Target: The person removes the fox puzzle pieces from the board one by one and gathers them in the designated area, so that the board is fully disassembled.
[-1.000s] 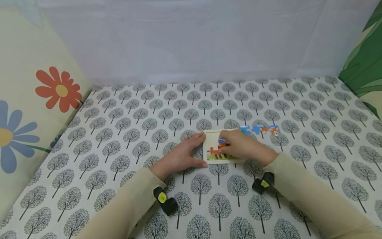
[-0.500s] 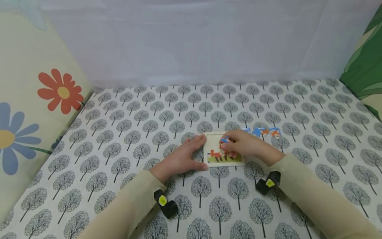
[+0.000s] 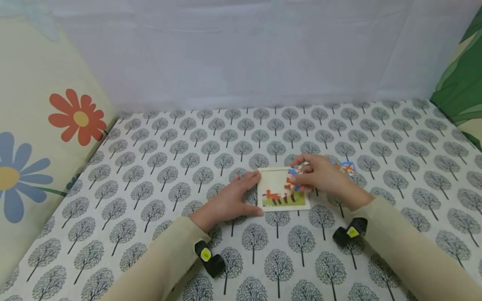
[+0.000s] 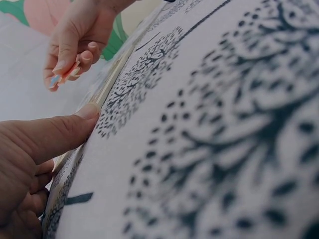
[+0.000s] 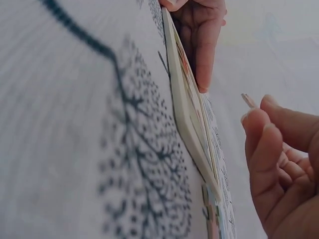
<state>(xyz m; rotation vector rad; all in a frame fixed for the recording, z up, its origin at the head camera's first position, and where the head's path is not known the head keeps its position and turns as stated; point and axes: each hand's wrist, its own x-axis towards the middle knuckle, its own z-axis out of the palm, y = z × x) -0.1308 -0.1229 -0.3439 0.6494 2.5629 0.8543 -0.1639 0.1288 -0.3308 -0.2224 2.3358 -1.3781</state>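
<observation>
In the head view a small cream puzzle tray (image 3: 273, 179) lies flat on the cloth. Joined pieces (image 3: 279, 199) with an orange animal body over green fill its lower part; the visible upper part is bare. My left hand (image 3: 231, 200) rests along the tray's left side, fingers at the upper left corner and thumb at the lower left. My right hand (image 3: 325, 177) pinches a blue, orange and white puzzle piece (image 3: 292, 179) between thumb and fingers, over the tray's right side. In the right wrist view the piece (image 5: 248, 100) is held up, apart from the tray (image 5: 185, 124).
Loose puzzle pieces (image 3: 348, 167) with an orange fox face on blue lie beyond the right hand, partly hidden by it. A tree-print cloth (image 3: 169, 251) covers the table. A white backdrop (image 3: 241, 54) stands behind, with flower-painted panels (image 3: 26, 104) at the left.
My right hand has lifted from the tray with the puzzle piece and moved right, now covering more of the loose pieces. My left hand has stayed at the tray's left side.
</observation>
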